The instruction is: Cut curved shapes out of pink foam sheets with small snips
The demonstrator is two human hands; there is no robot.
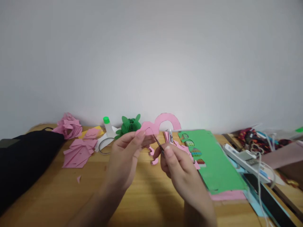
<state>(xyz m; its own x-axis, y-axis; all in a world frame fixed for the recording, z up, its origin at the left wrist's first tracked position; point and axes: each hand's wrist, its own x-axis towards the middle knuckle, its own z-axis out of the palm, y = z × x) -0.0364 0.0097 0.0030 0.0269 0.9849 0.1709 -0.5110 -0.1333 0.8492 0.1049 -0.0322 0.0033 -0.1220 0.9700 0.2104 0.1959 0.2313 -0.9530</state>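
Observation:
Between the thumb and fingers of my left hand [129,151] is a pink paper cut-out [149,126], raised above the table. An arched strip of pink paper shows at its right, and I cannot tell whether the two are joined. My right hand [178,164] is closed on a slim dark pointed tool [159,144]; its kind is unclear, as the fingers cover its rear part. The tool's tip meets or overlaps the lower right of the cut-out. Small curled pink paper pieces [155,161] lie on the table just behind my hands.
Behind stand a green paper honeycomb figure [130,125], a green-capped bottle [108,125] and a tape roll [100,148]. Folded pink paper [79,153] and a black cloth item [28,167] lie left. Rightward are a glue tube [170,137], green sheet [220,167], power strip [246,162] and phone [267,198].

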